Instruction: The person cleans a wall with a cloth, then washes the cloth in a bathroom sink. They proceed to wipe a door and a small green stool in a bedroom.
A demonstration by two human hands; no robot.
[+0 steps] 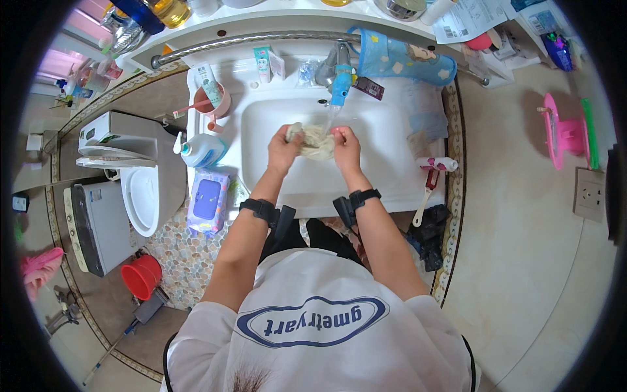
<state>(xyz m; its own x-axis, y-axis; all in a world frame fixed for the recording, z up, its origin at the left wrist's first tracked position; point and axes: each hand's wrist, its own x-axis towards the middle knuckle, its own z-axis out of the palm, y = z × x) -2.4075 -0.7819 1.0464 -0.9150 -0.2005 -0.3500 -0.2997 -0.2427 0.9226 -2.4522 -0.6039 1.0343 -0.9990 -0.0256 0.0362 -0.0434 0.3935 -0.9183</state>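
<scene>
Over a white sink (pixel 392 144), both my hands grip a wet, cream-coloured cloth (pixel 315 141) bunched between them. My left hand (pixel 282 147) holds its left end and my right hand (pixel 347 147) holds its right end. Water runs from the tap (pixel 339 77), which has a blue spout, down onto the cloth. Both wrists wear black straps.
On the sink's left rim stand a pink cup with toothbrushes (pixel 212 99), a white-and-blue pump bottle (pixel 199 149) and a purple wipes pack (pixel 208 200). A blue towel (pixel 405 62) hangs on the rail. A toilet (pixel 140 196) and a red bucket (pixel 141 276) are at the left.
</scene>
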